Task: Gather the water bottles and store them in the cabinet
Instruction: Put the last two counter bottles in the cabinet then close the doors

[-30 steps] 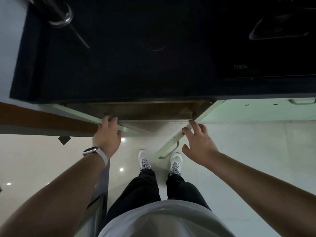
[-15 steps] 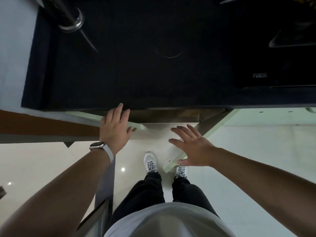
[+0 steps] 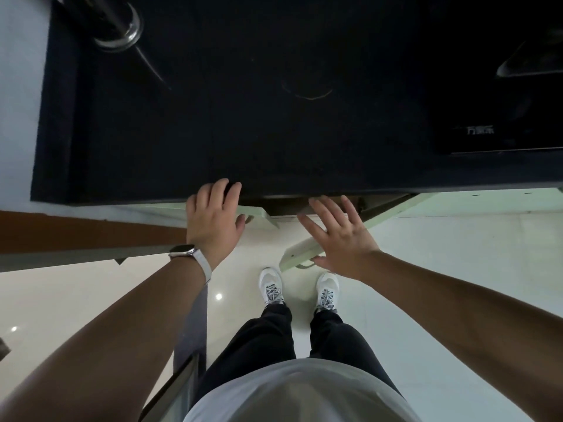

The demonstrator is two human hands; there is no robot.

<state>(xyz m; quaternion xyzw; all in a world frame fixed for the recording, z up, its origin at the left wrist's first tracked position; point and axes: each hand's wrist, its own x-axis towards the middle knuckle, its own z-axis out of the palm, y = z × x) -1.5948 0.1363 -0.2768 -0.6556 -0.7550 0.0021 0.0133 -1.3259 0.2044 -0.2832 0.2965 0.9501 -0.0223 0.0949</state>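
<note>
I look straight down at a cabinet under a dark countertop (image 3: 274, 117). Its two pale green doors stand part open. My left hand (image 3: 214, 219), with a watch on the wrist, lies flat with straight fingers on the top edge of the left door (image 3: 257, 212). My right hand (image 3: 338, 237) is spread flat against the right door (image 3: 300, 252), above its handle. A narrow strip of the brown cabinet inside (image 3: 283, 205) shows between the doors. No water bottle is in view.
A faucet base (image 3: 117, 28) sits at the counter's back left and a black cooktop (image 3: 502, 117) at the right. Another green cabinet front (image 3: 487, 202) runs right. My feet (image 3: 300, 287) stand on a glossy white floor. A brown ledge (image 3: 76, 229) lies left.
Both doors have swung inward and the gap between them has narrowed. My hands moved with them toward the counter's edge. The view shifted down the counter.
</note>
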